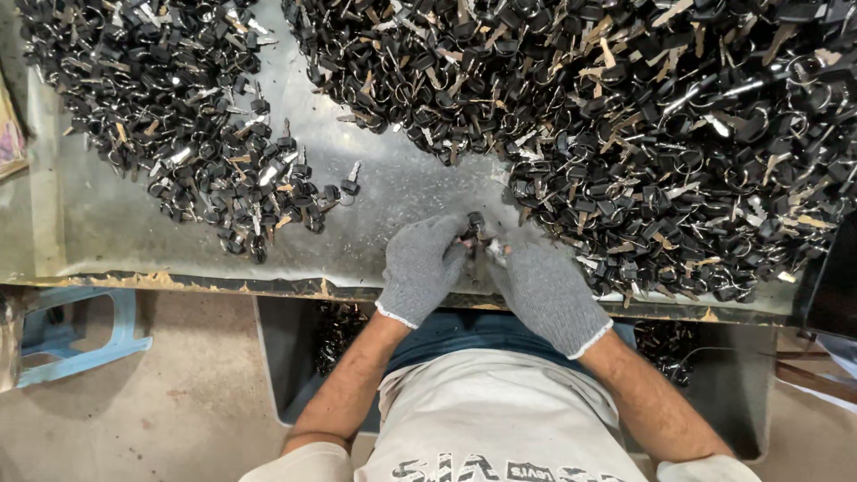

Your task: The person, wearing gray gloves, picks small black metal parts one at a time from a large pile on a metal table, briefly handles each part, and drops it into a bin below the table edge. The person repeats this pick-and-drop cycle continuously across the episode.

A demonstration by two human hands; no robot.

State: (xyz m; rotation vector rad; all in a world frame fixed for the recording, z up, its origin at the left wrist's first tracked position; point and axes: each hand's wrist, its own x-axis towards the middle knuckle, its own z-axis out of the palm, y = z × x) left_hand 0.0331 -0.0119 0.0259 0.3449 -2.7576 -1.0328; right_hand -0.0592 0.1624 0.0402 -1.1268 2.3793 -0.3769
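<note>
Both my hands wear grey knit gloves and meet at the near edge of a metal table [393, 192]. My left hand [420, 266] pinches a black-headed key [475, 223] on a ring. My right hand [544, 290] grips a small shiny metal part [494, 251], probably the key's ring or blade, right beside it. A huge heap of black-headed keys on rings [661, 116] covers the table's right half, its edge touching my right hand. A smaller heap of the same keys [178, 116] lies at the left.
A single loose key [350, 183] lies between the heaps. Under the table edge stands a dark bin [286, 357] holding more keys. A light blue plastic stool [80, 335] stands on the concrete floor at the left. A dark object [835, 277] sits at the right edge.
</note>
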